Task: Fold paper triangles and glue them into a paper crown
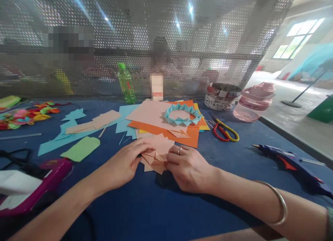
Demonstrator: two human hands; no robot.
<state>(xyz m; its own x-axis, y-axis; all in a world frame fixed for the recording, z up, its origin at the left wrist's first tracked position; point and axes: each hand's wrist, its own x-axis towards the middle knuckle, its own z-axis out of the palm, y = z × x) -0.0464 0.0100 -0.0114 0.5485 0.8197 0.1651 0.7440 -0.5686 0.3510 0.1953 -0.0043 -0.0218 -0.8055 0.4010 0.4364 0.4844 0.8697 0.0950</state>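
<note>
Head view: person at blue bench (145,208), both bare hands on paper, near edge, centre.
Step in hand: looks like mid-fold on a folded peach paper piece (156,157), layered points showing.
Next move: judging by the loose layers, calls for pinching the fold flat and creasing it; cannot confirm from this view.
Far left: paper flowers (26,116) in mixed colours, bench left edge; magenta glue gun (56,168) near left corner, partly under white sheet.
Left middle: teal paper cutout (52,145), peach paper strip (92,122) on it, green paper piece (80,149) just in front.
Left hand (125,166): fingers narrow, pinching left side of paper, fingertips on top layers.
Paper position: between both hands, touching fingers of each, just in front of orange card (187,138).
Right hand (188,169): fingers narrow, holding right side of paper; ring on one finger.
Centre far: teal folded paper ring (183,115) on peach sheet, on orange card; green plastic bottle (126,84) by far edge.
Right: red-and-yellow scissors (225,130) beside card; paper-wrapped pot (222,97) and pink plastic cup (253,104) near far edge; blue glue gun (288,166) by right edge.
</note>
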